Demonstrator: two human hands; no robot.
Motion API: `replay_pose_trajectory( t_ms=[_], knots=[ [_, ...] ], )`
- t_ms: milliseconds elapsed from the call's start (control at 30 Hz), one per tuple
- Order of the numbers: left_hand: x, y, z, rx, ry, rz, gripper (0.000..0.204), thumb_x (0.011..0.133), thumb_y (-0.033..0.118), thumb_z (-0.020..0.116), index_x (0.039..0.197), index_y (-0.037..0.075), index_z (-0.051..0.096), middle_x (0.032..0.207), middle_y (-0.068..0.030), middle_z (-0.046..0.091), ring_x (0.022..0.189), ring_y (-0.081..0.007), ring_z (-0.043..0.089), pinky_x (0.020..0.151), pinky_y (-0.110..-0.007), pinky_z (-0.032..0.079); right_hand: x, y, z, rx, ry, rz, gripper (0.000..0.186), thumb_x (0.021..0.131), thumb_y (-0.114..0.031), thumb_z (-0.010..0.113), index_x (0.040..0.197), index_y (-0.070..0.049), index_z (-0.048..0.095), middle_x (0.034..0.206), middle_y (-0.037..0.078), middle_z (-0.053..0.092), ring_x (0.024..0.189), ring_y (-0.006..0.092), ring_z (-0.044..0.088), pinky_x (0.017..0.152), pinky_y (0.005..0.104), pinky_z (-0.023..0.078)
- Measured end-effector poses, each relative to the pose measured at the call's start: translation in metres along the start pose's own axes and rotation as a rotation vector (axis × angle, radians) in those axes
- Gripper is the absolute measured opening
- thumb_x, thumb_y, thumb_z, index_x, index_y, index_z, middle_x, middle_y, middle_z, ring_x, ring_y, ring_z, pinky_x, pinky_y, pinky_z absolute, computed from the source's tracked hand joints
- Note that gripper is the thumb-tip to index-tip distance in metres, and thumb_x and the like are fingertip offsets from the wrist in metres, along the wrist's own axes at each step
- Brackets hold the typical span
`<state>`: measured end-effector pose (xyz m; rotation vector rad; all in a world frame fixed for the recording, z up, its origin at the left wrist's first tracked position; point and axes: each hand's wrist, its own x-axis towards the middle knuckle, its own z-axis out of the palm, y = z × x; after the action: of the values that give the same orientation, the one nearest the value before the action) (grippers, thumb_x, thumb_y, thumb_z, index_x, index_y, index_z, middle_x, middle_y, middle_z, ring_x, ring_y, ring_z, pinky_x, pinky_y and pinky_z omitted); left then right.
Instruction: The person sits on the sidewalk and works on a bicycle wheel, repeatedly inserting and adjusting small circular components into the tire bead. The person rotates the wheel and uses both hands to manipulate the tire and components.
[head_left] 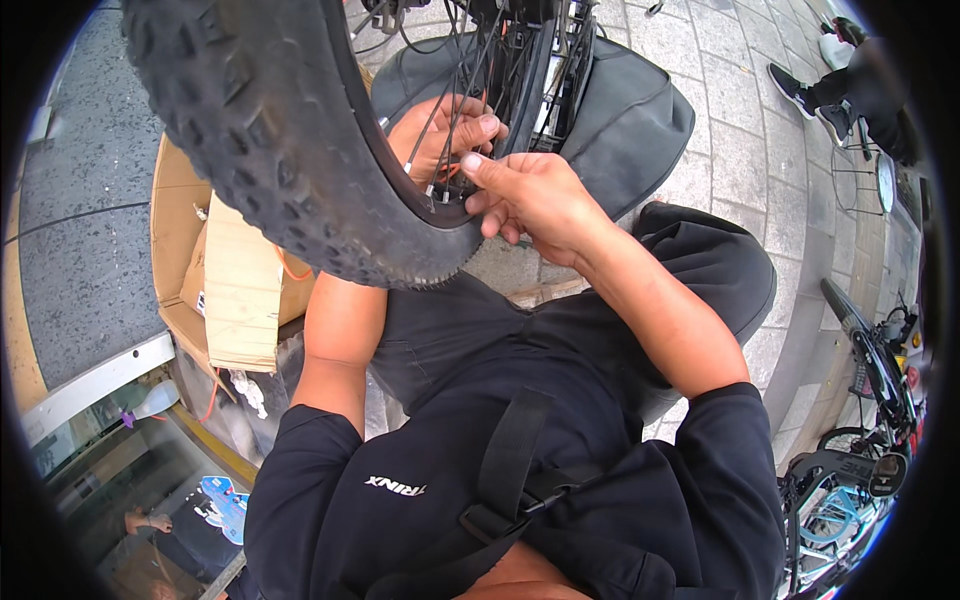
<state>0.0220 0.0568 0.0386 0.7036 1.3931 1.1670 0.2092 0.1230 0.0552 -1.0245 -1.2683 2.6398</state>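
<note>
A bicycle wheel with a thick knobby tire [260,130] stands at the upper left, its black spokes [455,60] running up from the rim. My left arm passes behind the tire. My left hand [440,135] is among the spokes, thumb and fingers closed together. Close beside it, at the inner side of the rim [400,180], my right hand [535,200] is in a pinch, its lower fingers curled by the rim. A thin orange strand [450,172] shows between the hands. Whatever the fingertips hold is too small to make out.
An open cardboard box [240,290] stands left of the wheel, with a clear bottle [155,400] lower left. A dark grey padded piece [630,130] lies on the paving behind my right hand. Parked bicycles [850,480] and another person's shoes [792,90] are at right.
</note>
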Motion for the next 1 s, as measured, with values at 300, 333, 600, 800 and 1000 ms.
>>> replay_pose_trajectory(
  t_ms=[300, 333, 600, 800, 1000],
  knots=[
    [-0.001, 0.008, 0.002, 0.068, -0.047, 0.058, 0.039, 0.094, 0.036, 0.075, 0.111, 0.002, 0.066, 0.106, -0.0081, 0.072, 0.093, -0.0121, 0.060, 0.081, -0.027, 0.044, 0.020, 0.015, -0.033, -0.107, -0.156, -0.067, 0.046, 0.094, -0.032, 0.075, 0.122, 0.003, 0.061, 0.081, 0.007, 0.067, 0.057, 0.0094, 0.058, 0.048, 0.0241, 0.046],
    [0.001, 0.008, 0.003, 0.069, -0.056, 0.053, 0.039, 0.094, 0.036, 0.075, 0.111, 0.002, 0.065, 0.105, -0.0080, 0.072, 0.092, -0.0116, 0.060, 0.080, -0.026, 0.043, 0.018, 0.015, -0.035, -0.128, -0.188, -0.065, 0.050, 0.098, -0.034, 0.070, 0.131, 0.001, 0.059, 0.081, 0.006, 0.068, 0.056, 0.0088, 0.058, 0.049, 0.0238, 0.046],
    [0.000, 0.010, 0.002, 0.119, 0.032, 0.027, 0.040, 0.092, 0.037, 0.076, 0.107, 0.002, 0.064, 0.103, -0.0076, 0.072, 0.085, -0.0100, 0.061, 0.070, -0.025, 0.044, 0.030, 0.025, -0.027, 0.057, -0.399, -0.070, 0.033, 0.105, -0.039, 0.060, 0.106, -0.007, 0.064, 0.071, -0.001, 0.052, 0.054, 0.0054, 0.046, 0.044, 0.0209, 0.034],
    [-0.001, 0.012, 0.005, 0.047, 0.008, -0.008, 0.035, 0.092, 0.034, 0.077, 0.107, 0.005, 0.063, 0.100, -0.0063, 0.071, 0.079, -0.0065, 0.057, 0.068, -0.024, 0.045, 0.032, 0.022, 0.000, -0.510, 0.092, -0.321, 0.044, 0.094, -0.041, 0.066, 0.076, -0.001, 0.066, 0.065, 0.008, 0.064, 0.058, 0.0200, 0.062, 0.054, 0.0356, 0.047],
    [-0.002, 0.009, 0.011, 0.083, 0.059, 0.105, 0.036, 0.092, 0.032, 0.077, 0.106, 0.002, 0.064, 0.094, -0.0055, 0.070, 0.082, -0.0097, 0.062, 0.071, -0.024, 0.048, 0.022, -0.013, 0.000, -0.957, 0.210, -0.183, 0.051, 0.083, -0.047, 0.069, 0.074, 0.003, 0.069, 0.065, 0.015, 0.066, 0.064, 0.0254, 0.067, 0.064, 0.0407, 0.052]
  ],
)
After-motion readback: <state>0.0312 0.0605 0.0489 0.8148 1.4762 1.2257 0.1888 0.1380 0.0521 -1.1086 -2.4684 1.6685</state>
